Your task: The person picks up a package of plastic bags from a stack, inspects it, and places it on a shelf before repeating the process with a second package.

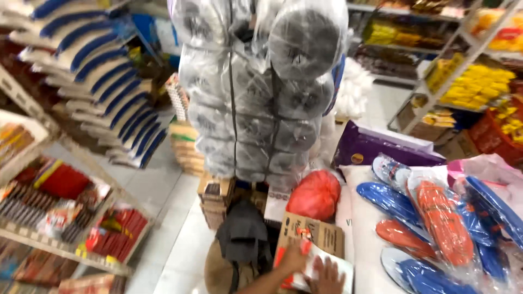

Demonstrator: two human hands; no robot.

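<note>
Head view: we look down a shop aisle. At the near bottom edge both of our hands work on a brown cardboard box [316, 235] that stands among stock beside a white counter [362, 245]. The left hand [294, 257] is at the box's near left edge, fingers curled around something orange-red; motion blur hides just what it is. The right hand [327, 275] lies flat, fingers spread, on a white packet [318, 267] at the box's near side, pressing and not gripping.

Just beyond the box sits a red mesh bag [315, 194]. Plastic-wrapped grey rolls [261, 87] hang above it. Bagged blue and orange flip-flops [441, 223] lie on the right; left, a dark cap [242, 231] and shelves of packets [60, 212].

Our judgement: we are at the handling stage, with the packet steadied against the box. The next move calls for a firmer grip with the right hand.
</note>
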